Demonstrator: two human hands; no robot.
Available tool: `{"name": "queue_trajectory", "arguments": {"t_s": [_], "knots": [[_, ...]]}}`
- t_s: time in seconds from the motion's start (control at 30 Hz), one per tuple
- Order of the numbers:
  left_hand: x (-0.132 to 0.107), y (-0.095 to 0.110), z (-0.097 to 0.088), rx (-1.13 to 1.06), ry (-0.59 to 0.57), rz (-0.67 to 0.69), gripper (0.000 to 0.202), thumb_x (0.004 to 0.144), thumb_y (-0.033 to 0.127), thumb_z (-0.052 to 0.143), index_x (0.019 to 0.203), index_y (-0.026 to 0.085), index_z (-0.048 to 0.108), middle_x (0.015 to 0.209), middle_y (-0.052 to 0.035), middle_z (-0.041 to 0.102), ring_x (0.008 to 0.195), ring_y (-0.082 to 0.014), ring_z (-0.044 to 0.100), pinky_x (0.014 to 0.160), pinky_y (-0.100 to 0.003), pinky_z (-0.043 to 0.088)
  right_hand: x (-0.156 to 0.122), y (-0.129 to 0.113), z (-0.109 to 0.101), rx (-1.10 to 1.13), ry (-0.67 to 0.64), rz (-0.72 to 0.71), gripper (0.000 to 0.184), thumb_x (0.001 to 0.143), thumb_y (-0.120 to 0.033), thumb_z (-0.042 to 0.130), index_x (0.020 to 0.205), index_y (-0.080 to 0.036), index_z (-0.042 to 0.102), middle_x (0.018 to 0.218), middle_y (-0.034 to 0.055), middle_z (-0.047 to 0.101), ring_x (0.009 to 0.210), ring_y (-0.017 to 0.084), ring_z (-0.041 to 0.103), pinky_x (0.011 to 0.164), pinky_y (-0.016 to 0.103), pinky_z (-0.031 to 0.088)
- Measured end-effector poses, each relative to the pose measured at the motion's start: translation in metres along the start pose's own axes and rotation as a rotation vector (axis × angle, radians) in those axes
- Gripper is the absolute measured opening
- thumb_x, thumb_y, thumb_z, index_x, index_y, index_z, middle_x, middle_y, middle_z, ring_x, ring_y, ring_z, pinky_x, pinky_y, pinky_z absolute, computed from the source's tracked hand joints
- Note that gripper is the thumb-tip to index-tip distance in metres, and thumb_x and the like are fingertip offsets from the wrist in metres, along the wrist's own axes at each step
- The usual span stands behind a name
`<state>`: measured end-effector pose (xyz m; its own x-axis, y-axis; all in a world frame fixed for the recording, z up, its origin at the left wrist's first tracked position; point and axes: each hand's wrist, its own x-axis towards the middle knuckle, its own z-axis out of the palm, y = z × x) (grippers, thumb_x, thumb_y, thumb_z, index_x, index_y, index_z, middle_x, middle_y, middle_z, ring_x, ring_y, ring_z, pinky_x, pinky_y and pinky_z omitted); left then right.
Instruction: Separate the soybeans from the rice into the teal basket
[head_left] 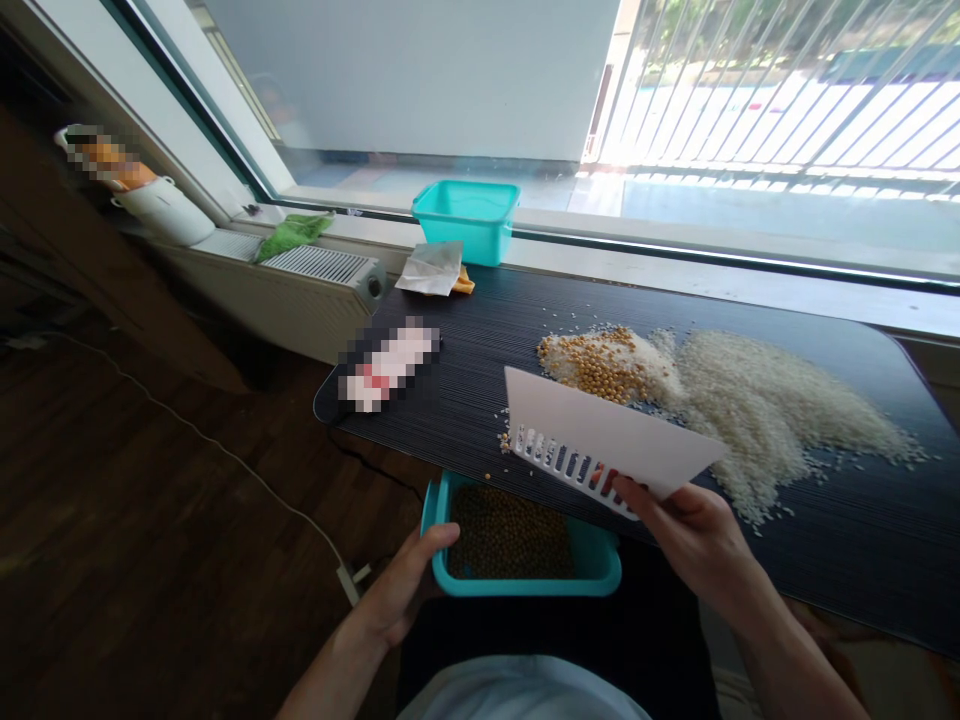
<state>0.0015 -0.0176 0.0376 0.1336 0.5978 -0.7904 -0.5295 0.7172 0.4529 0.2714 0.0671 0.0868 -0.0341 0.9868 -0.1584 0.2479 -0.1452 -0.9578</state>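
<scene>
My left hand [409,575] is closed on the left end of a teal plastic tub [525,587], its thumb over the rim. Many small round brownish grains, like dried peas [517,530], cover the tub's bottom. The tub sits at the table's near edge, above my lap. In my right hand [701,530] is a thin white sheet with a row of slots [600,430], gripped at its lower right corner and tilted over the tabletop. Just beyond the sheet lies a heap of yellow peas [611,365] mixed with white grains. To its right spreads a larger pile of white rice [765,400].
The dark table [480,370] runs along a window. A second teal tub [469,220] stands at the back, beside a paper packet [431,268]. A blurred-out pink item [390,368] lies on the left. A radiator [322,275] bears a green cloth [292,235]. A cable [225,445] crosses the floor.
</scene>
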Motion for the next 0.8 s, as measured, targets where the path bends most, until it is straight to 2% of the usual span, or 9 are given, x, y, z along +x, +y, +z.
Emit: {"name": "queue_trajectory", "arguments": {"t_s": [0.1, 0.27, 0.33, 0.5, 0.8], "knots": [[0.0, 0.0, -0.001, 0.012, 0.001, 0.004, 0.058, 0.075, 0.036, 0.064, 0.127, 0.014, 0.049, 0.112, -0.0115, 0.067, 0.106, -0.0289, 0.061, 0.086, -0.039, 0.051, 0.0, 0.0, -0.005, -0.001, 0.088, 0.017, 0.037, 0.063, -0.051, 0.073, 0.081, -0.019, 0.077, 0.084, 0.0058, 0.074, 0.08, 0.03, 0.07, 0.077, 0.04, 0.057], [0.002, 0.001, -0.002, 0.032, 0.036, 0.004, 0.058, 0.074, 0.037, 0.064, 0.124, 0.011, 0.051, 0.109, -0.0123, 0.068, 0.102, -0.0292, 0.063, 0.083, -0.039, 0.052, -0.008, -0.001, 0.002, -0.004, -0.084, 0.015, 0.034, 0.069, -0.049, 0.069, 0.084, -0.019, 0.076, 0.086, 0.006, 0.074, 0.083, 0.03, 0.069, 0.074, 0.038, 0.058], [0.002, 0.001, -0.004, 0.034, 0.047, 0.007, 0.056, 0.074, 0.038, 0.064, 0.122, 0.012, 0.053, 0.11, -0.012, 0.068, 0.102, -0.029, 0.063, 0.083, -0.039, 0.052, -0.008, 0.001, 0.004, -0.008, -0.073, 0.019, 0.036, 0.07, -0.05, 0.068, 0.085, -0.018, 0.076, 0.087, 0.0064, 0.074, 0.084, 0.03, 0.069, 0.075, 0.038, 0.057], [-0.001, 0.006, -0.007, 0.028, 0.048, 0.03, 0.054, 0.075, 0.037, 0.064, 0.122, 0.014, 0.053, 0.113, -0.0109, 0.067, 0.104, -0.028, 0.062, 0.082, -0.036, 0.052, 0.003, 0.0, 0.002, 0.002, 0.057, 0.018, 0.037, 0.064, -0.053, 0.071, 0.08, -0.02, 0.077, 0.083, 0.0058, 0.075, 0.08, 0.029, 0.07, 0.075, 0.038, 0.057], [0.0, 0.009, -0.012, 0.049, 0.084, 0.022, 0.055, 0.072, 0.04, 0.066, 0.119, 0.014, 0.056, 0.108, -0.0109, 0.069, 0.1, -0.0283, 0.064, 0.081, -0.037, 0.052, 0.009, -0.01, 0.013, 0.015, -0.007, 0.003, 0.039, 0.064, -0.053, 0.071, 0.082, -0.019, 0.076, 0.085, 0.0057, 0.074, 0.079, 0.029, 0.07, 0.075, 0.039, 0.057]]}}
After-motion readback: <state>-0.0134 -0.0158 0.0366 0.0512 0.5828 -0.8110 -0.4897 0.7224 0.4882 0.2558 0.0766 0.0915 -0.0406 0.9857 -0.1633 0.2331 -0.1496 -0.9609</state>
